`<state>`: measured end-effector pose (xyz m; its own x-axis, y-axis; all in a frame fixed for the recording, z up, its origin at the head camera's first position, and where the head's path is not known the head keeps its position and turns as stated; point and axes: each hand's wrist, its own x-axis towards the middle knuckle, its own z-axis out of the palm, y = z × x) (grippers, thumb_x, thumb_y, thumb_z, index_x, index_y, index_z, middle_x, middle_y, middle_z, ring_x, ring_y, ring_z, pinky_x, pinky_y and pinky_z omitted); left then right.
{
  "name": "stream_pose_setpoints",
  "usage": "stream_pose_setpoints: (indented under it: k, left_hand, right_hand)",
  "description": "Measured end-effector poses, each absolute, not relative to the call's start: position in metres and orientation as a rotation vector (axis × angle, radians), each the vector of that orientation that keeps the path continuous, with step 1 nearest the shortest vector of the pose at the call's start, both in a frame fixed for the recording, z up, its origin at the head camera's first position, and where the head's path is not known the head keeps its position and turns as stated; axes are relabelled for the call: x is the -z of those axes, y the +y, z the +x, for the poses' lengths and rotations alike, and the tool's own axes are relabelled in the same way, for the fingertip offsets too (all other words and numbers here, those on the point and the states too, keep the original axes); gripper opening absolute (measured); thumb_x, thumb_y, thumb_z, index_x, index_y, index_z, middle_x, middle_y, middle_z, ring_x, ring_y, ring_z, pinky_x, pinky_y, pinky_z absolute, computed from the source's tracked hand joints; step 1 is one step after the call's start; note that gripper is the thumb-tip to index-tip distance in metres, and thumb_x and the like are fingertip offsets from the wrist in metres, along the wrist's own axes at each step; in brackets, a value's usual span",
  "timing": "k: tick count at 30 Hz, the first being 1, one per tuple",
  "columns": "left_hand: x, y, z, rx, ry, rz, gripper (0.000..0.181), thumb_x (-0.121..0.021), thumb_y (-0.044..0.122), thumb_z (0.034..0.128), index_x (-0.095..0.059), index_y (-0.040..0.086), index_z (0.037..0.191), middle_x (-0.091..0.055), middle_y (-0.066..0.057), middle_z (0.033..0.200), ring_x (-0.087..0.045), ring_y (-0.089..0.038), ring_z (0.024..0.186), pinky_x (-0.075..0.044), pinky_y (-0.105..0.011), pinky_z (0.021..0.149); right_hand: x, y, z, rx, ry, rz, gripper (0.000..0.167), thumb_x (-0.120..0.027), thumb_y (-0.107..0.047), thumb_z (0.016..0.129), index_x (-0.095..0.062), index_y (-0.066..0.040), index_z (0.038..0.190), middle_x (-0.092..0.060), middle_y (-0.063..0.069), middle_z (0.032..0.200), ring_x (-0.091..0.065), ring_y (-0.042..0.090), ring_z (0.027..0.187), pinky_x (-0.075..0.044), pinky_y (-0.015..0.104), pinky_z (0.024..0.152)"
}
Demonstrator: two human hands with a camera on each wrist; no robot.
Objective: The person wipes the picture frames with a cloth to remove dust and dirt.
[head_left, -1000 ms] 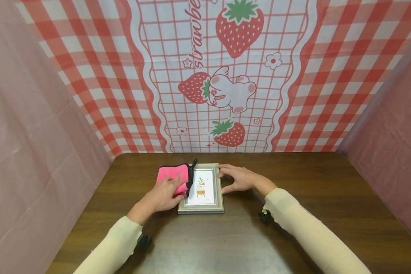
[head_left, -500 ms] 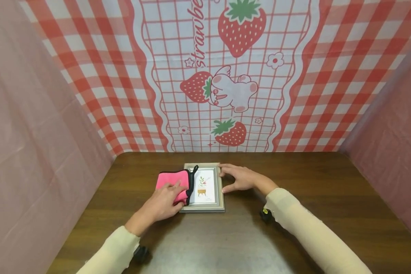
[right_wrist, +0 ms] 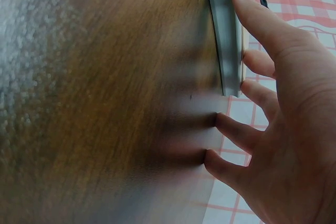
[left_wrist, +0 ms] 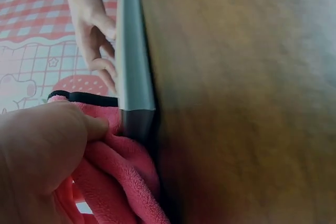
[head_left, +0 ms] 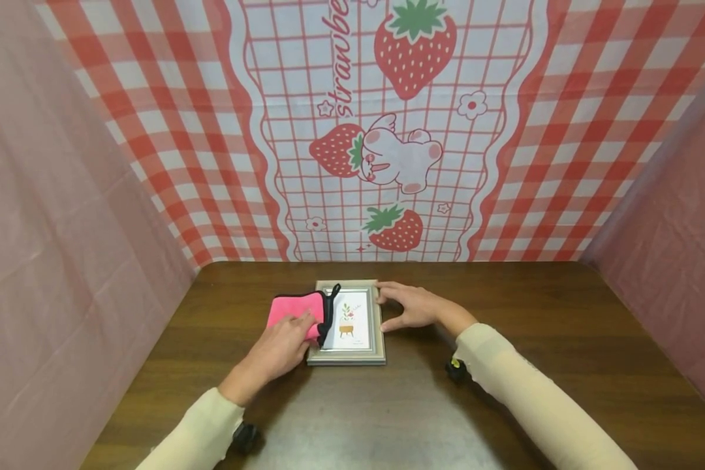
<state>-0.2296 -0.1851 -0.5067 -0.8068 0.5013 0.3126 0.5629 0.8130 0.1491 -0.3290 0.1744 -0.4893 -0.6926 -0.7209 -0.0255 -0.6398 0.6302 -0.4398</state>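
Observation:
A picture frame (head_left: 377,326) with a pale silvery border lies flat on the table, a potted-plant print inside it. Over its left part lies a pink cloth (head_left: 290,305) with black edging and a black loop. My left hand (head_left: 279,346) holds this cloth against the frame's left side; its fingertips are partly hidden. In the left wrist view the fuzzy cloth (left_wrist: 126,177) bunches in folds beneath the thumb. My right hand (head_left: 417,307) rests along the frame's right edge, thumb and fingers spread. The right wrist view shows the thumb on the frame (right_wrist: 226,35) and two fingertips touching the table.
The brown wooden table (head_left: 505,294) meets a strawberry-print checked cloth (head_left: 408,228) behind it. Pink fabric walls (head_left: 53,228) stand at both sides. Dark wrist cameras (head_left: 245,436) hang below the sleeves.
My left hand and the cloth have moved slightly toward me on the frame, and the left fingers have drawn in. My right hand stays at the frame's edge.

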Motion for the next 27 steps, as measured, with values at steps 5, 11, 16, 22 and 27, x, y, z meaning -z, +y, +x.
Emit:
stream_pose_setpoints:
  k: [5, 11, 16, 22, 27]
  left_hand:
    - [0.460, -0.169, -0.210, 0.341, -2.888, -0.668, 0.019, -0.080, 0.012, 0.1038, -0.062, 0.010, 0.108, -0.072, -0.007, 0.080, -0.068, -0.023, 0.073, -0.059, -0.045, 0.067]
    - [0.456, -0.174, -0.214, 0.380, -2.843, -0.595, 0.016, -0.077, 0.009, 0.1040, -0.063, 0.008, 0.113, -0.070, -0.010, 0.075, -0.074, -0.033, 0.073, -0.060, -0.054, 0.064]
    - [0.448, -0.181, -0.222, 0.502, -2.756, -0.536, 0.017, -0.073, 0.008, 0.1041, -0.063, 0.005, 0.116, -0.073, -0.017, 0.081, -0.076, -0.043, 0.075, -0.060, -0.060, 0.065]
    - [0.439, -0.186, -0.235, 0.711, -2.660, -0.466, 0.011, -0.070, 0.005, 0.1060, -0.060, 0.004, 0.113, -0.076, -0.020, 0.085, -0.079, -0.045, 0.082, -0.061, -0.062, 0.072]
    - [0.438, -0.186, -0.243, 0.785, -2.606, -0.377, 0.009, -0.067, 0.005, 0.1056, -0.060, 0.003, 0.111, -0.078, -0.028, 0.087, -0.079, -0.054, 0.089, -0.059, -0.068, 0.078]
  right_hand:
    - [0.489, 0.173, -0.329, 0.594, 2.664, -1.074, 0.064, -0.084, -0.065, 0.095, -0.070, -0.022, 0.140, -0.040, 0.013, 0.184, -0.050, 0.048, 0.161, -0.041, 0.086, 0.119]
    - [0.513, 0.179, -0.346, 0.600, 2.673, -1.106, 0.071, -0.082, -0.076, 0.091, -0.070, -0.025, 0.140, -0.042, 0.011, 0.183, -0.051, 0.048, 0.160, -0.041, 0.087, 0.115]
    - [0.512, 0.180, -0.346, 0.634, 2.658, -1.103, 0.072, -0.081, -0.077, 0.090, -0.070, -0.027, 0.142, -0.040, 0.008, 0.184, -0.048, 0.047, 0.163, -0.039, 0.087, 0.119]
    - [0.515, 0.183, -0.349, 0.606, 2.677, -1.115, 0.072, -0.081, -0.077, 0.091, -0.070, -0.028, 0.142, -0.040, 0.007, 0.184, -0.050, 0.045, 0.163, -0.042, 0.084, 0.119]
    - [0.506, 0.178, -0.339, 0.632, 2.666, -1.143, 0.070, -0.079, -0.075, 0.094, -0.071, -0.024, 0.140, -0.041, 0.012, 0.183, -0.051, 0.049, 0.160, -0.041, 0.089, 0.114]
